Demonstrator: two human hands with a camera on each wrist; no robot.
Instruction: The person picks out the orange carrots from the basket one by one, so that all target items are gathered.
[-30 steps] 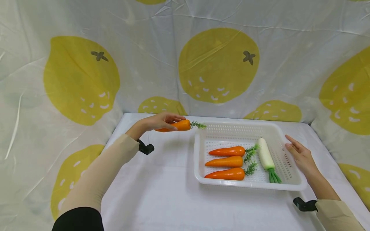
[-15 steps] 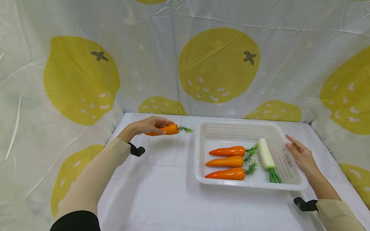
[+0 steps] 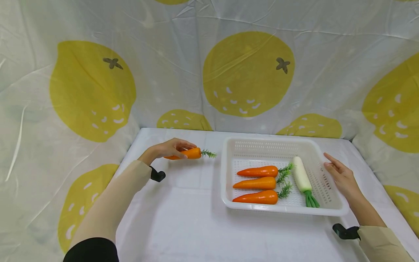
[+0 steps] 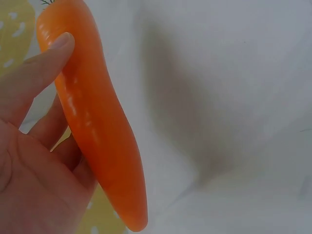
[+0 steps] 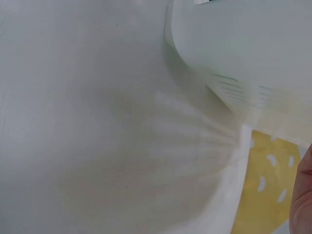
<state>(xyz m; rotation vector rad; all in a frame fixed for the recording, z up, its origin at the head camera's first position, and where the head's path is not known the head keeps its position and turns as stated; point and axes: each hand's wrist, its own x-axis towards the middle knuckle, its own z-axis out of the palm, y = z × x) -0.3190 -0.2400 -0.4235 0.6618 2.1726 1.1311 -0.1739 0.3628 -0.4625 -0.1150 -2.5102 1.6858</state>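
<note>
My left hand (image 3: 167,148) pinches an orange carrot (image 3: 192,153) with a feathery green top, over the left part of the table. In the left wrist view the thumb lies across the thick end of the carrot (image 4: 100,117), with the fingers behind it and its shadow on the cloth. My right hand (image 3: 343,179) is at the right side of a white plastic basket (image 3: 262,208), fingers straight and fingertips close to the rim. In the basket three carrots (image 3: 256,183) lie side by side, with a white radish (image 3: 302,174) with green stalks to their right.
A white cloth (image 3: 183,225) covers the table. Behind and at both sides hangs a pale curtain (image 3: 170,72) printed with yellow lemons. The right wrist view shows the outer wall of the basket (image 5: 243,48) and shadows of fingers on the cloth.
My left hand has moved the carrot left, away from the basket, and then lower toward the table. The right hand and the basket have stayed about where they were.
</note>
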